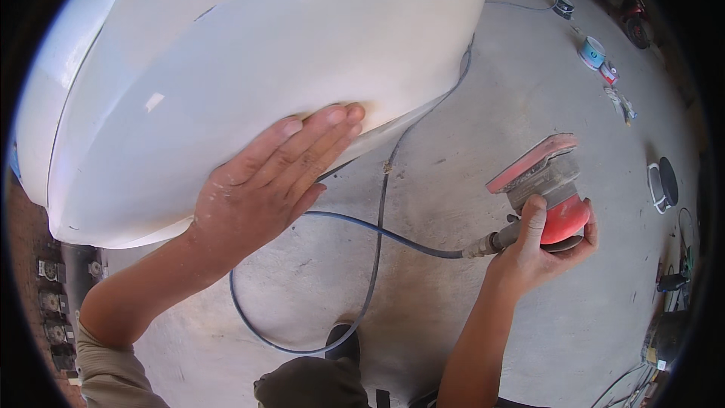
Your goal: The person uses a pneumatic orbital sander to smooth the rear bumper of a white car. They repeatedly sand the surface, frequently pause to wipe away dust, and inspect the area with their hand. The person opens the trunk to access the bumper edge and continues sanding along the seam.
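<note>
A white car bumper [249, 53] fills the upper left, with a ring-shaped mark near its top right. My left hand [283, 159] lies flat on the bumper's lower part, fingers stretched out and holding nothing. Off to the right, my right hand [540, 245] grips an air sander [555, 189] by its red body, clear of the bumper. The sander is tilted, its pinkish sanding pad facing up and left. From its fitting runs a blue air hose [419, 245], looping down toward the floor.
A grey hose [381, 219] trails over the concrete floor [445, 317] from beneath the bumper. Along the right stand a blue tin [593, 51], a small red can [609, 72] and a round black-and-white object [663, 185]. Cables lie at the lower right. My dark shoe [343, 340] shows below.
</note>
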Tool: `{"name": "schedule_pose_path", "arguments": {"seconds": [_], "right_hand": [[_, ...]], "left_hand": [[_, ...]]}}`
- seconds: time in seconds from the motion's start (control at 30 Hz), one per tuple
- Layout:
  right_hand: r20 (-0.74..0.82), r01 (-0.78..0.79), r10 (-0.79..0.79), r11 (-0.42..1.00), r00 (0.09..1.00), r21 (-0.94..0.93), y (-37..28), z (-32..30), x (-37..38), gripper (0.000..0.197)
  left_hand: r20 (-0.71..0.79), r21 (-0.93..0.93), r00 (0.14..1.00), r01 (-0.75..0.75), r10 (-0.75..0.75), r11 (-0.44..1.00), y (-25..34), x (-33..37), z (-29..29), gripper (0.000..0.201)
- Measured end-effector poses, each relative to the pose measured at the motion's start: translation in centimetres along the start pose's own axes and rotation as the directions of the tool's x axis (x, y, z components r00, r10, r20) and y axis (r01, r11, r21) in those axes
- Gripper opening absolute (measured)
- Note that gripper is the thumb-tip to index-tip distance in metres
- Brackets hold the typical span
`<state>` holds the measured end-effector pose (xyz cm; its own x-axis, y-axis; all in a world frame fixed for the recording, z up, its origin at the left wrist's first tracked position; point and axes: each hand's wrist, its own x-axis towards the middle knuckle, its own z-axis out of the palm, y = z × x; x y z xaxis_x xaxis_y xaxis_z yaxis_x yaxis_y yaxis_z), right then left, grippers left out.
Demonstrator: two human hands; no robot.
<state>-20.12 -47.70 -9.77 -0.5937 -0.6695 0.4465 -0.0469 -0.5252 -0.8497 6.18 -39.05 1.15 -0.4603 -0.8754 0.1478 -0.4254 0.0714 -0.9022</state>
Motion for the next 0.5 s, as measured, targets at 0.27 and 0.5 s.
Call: {"name": "schedule_pose_path", "arguments": {"seconds": [0.27, 0.5], "right_hand": [[0.188, -0.143, 0.139, 0.99, 0.972, 0.013, 0.1, -0.1, -2.9, 0.081], [0.481, 0.094, -0.038, 0.991, 0.876, -0.093, -1.2, 1.7, -6.3, 0.085]], "left_hand": [[0.038, -0.123, 0.996, -0.074, 0.079, 0.99, 2.8, 3.5, -0.2, 0.074], [-0.041, -0.322, 0.994, 0.087, -0.106, 0.943, 1.8, -6.3, 2.3, 0.075]]}}
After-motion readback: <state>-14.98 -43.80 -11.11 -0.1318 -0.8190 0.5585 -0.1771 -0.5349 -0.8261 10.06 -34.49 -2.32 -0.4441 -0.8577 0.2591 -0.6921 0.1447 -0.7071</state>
